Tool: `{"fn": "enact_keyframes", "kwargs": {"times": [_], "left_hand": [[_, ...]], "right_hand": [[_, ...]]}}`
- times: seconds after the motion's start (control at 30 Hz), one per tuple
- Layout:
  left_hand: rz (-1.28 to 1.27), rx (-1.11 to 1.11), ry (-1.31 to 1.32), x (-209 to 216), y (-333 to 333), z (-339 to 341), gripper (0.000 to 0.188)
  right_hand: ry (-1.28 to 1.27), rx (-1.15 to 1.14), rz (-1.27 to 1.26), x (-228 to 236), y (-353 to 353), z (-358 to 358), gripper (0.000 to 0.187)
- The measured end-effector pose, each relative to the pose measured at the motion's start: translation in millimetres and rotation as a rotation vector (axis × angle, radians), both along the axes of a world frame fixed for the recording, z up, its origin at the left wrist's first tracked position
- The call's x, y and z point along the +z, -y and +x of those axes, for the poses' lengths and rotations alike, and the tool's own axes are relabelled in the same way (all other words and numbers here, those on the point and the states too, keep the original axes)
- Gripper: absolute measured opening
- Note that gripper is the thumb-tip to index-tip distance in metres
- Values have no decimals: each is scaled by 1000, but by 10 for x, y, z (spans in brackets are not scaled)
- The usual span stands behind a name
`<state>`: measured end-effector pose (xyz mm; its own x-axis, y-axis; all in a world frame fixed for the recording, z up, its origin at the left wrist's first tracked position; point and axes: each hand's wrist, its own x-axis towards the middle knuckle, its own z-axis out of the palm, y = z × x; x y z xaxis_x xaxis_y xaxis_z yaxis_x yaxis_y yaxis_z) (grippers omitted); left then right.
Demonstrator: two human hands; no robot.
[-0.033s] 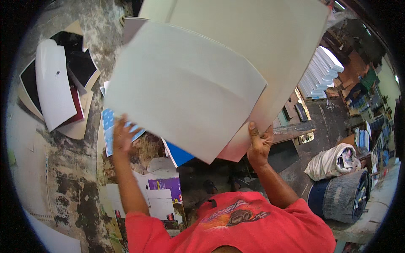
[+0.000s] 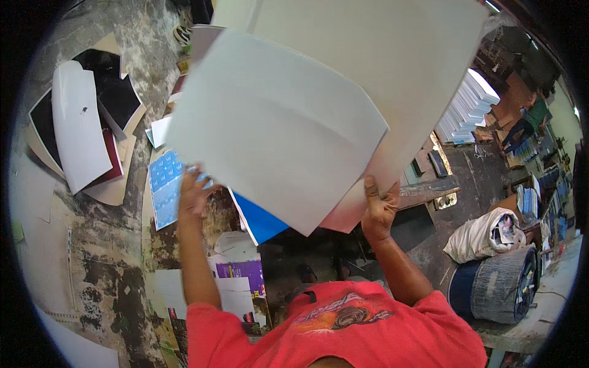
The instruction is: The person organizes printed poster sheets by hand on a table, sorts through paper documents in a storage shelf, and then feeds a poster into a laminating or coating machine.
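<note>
A stack of large pale sheets (image 2: 276,135) is held up in front of me, a smaller white sheet lying over a bigger cream one (image 2: 392,67). A pinkish sheet (image 2: 340,214) peeks out at their lower corner. My right hand (image 2: 380,211) grips the lower right edge, its thumb on the near face and its other fingers partly hidden. My left hand (image 2: 195,190) is at the lower left edge of the white sheet. Its fingers look apart, slightly blurred, with no clear grip on the paper. Below the sheets shows a blue sheet (image 2: 261,221).
Beside my left hand lies a light-blue printed sheet (image 2: 164,190). Curved white, black and maroon boards (image 2: 83,129) lie at far left. At right are a stack of white sheets (image 2: 469,107), a white sack (image 2: 485,236) and a dark drum (image 2: 497,285). Another person (image 2: 531,122) is in the far right background.
The held sheets have shifted slightly to the right, uncovering more of the light-blue printed sheet. My left hand has also moved a little right. My right hand keeps its grip.
</note>
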<state>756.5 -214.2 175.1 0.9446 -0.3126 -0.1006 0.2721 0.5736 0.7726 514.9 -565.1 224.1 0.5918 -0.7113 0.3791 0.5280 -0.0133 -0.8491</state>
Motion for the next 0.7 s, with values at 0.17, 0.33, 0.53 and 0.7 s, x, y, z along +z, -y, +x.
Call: {"fn": "enact_keyframes", "kwargs": {"times": [0.17, 0.33, 0.53, 0.7], "left_hand": [[370, -179, -3, -198, 1233, 226, 52], [414, -165, 32, -156, 1186, 710, 48], [972, -116, 132, -639, 1020, 1160, 42], [1125, 116, 250, -1044, 812, 1375, 50]], "right_hand": [[-102, -361, -100, 137, 528, -18, 48], [-243, -997, -383, 749, 1236, -374, 58], [107, -884, 102, 1432, 1451, -765, 50], [0, -513, -8, 703, 1289, -596, 52]]}}
